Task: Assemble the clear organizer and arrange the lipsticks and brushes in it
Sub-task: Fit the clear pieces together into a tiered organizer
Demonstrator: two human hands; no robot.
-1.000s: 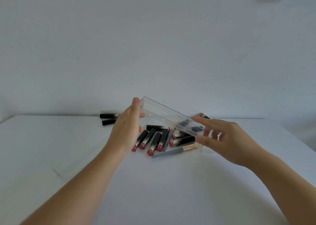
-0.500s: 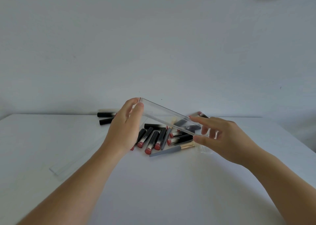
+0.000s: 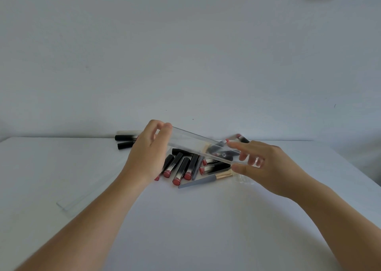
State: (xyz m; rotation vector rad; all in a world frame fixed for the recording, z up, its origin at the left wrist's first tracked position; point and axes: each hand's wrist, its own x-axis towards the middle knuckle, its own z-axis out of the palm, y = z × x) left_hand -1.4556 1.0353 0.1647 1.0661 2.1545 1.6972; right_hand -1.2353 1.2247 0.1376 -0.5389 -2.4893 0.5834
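The lipsticks (image 3: 181, 167) carry small pale lettering on their black tubes, too tiny and blurred to read.

Black lipsticks (image 3: 179, 168) with pink-red ends, grey gold-banded brush (image 3: 203, 181), white table (image 3: 185, 229).

A single view is given, taken from a wide-angle camera worn on the head, above the near edge of the white table (image 3: 185, 229). It is aimed forward and slightly down, toward the far wall (image 3: 185, 54), which fills the upper half. Both forearms are seen reaching in from the near corners, close to the lens. No second view is offered, so nothing is shared.
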